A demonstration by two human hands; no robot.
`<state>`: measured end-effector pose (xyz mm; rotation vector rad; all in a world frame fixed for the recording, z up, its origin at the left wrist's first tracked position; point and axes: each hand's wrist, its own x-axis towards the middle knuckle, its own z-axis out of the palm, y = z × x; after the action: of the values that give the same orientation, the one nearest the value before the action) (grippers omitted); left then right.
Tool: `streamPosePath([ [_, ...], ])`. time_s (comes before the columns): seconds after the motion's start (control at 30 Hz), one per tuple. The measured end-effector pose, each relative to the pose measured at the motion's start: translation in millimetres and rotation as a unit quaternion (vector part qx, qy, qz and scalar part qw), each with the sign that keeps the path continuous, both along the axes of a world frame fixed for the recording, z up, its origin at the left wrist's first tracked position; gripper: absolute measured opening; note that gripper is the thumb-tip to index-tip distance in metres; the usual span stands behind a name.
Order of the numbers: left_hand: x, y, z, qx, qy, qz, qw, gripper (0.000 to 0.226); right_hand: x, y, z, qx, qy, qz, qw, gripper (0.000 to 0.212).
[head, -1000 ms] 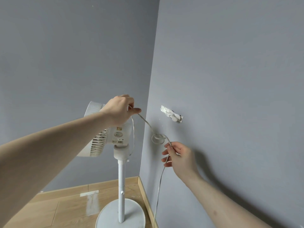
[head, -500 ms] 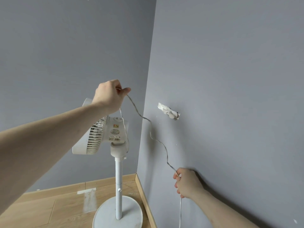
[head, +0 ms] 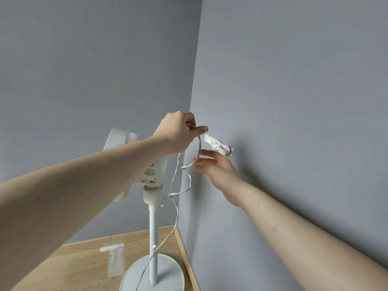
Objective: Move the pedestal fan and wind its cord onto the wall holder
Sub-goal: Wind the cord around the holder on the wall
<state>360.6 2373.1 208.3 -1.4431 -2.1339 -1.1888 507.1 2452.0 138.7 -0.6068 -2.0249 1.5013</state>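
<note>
R hand (head: pixel 212 166) rose, cord (head: pixel 190 179) now slack.

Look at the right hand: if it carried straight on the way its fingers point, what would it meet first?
Probably the cord looped at the right hand's fingertips; beyond it, the grey wall. Depth is uncertain.

A bare room corner in a home: grey painted walls (head: pixel 294 80) meet behind a pedestal fan (head: pixel 153 179), wood-plank floor (head: pixel 73 267) and skirting beneath it.
</note>
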Motion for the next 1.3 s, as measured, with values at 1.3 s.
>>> streamPosePath([
  [1.3, -32, 117, -48, 0.005, -0.240, -0.074, 0.968, 0.045, -11, 88, 117, 0.349, 0.093, -0.290, 0.886, 0.029],
])
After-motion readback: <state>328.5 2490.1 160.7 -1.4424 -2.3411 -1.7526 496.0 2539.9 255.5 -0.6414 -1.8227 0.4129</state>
